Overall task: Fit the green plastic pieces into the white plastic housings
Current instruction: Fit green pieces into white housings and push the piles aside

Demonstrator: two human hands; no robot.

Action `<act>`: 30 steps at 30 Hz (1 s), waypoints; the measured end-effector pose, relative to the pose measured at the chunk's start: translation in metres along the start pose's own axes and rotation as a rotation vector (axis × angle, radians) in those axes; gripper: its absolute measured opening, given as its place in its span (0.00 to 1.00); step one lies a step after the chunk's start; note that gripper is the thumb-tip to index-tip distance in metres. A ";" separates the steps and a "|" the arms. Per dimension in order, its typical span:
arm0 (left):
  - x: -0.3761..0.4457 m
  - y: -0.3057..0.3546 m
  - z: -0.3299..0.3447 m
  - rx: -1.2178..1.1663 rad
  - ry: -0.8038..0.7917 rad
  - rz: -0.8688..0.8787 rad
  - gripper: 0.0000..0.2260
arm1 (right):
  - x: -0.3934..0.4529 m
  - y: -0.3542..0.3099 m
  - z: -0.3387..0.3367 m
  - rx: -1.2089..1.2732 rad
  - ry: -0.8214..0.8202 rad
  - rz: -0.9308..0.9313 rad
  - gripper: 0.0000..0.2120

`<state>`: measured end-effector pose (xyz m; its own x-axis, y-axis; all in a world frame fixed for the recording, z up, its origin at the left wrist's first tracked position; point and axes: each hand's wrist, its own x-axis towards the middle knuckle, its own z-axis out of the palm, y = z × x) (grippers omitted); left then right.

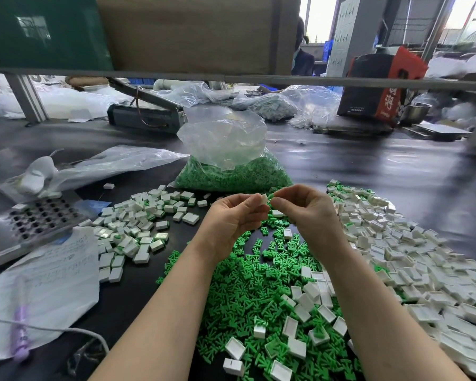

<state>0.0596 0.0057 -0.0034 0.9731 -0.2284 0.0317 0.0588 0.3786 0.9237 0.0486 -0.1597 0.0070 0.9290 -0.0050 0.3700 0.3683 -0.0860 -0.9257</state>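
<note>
A worker's left hand (232, 215) is pinching a white housing (263, 199) while the right hand (304, 209) is pinching a green piece (271, 196) against it, both raised above the dark table (368, 166). To the left is lying a pile of what look like finished housings (138, 224); loose green pieces (248, 284), empty housings (412, 259) and a full bag (232, 166) are suggesting most of the job is remaining.
</note>
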 end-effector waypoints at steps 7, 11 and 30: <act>-0.001 0.000 0.001 0.008 0.019 -0.006 0.11 | 0.000 -0.001 0.000 0.043 -0.011 0.018 0.10; -0.001 0.000 0.002 -0.001 0.015 -0.006 0.11 | 0.001 0.000 0.001 0.119 0.057 0.040 0.06; -0.001 -0.002 0.005 0.026 0.003 0.017 0.10 | 0.002 0.006 0.009 0.166 0.152 0.108 0.02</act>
<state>0.0575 0.0005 -0.0033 0.9745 -0.2197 0.0460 0.0369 0.3591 0.9326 0.0532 -0.1509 0.0019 0.9517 -0.1558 0.2646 0.2802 0.0877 -0.9559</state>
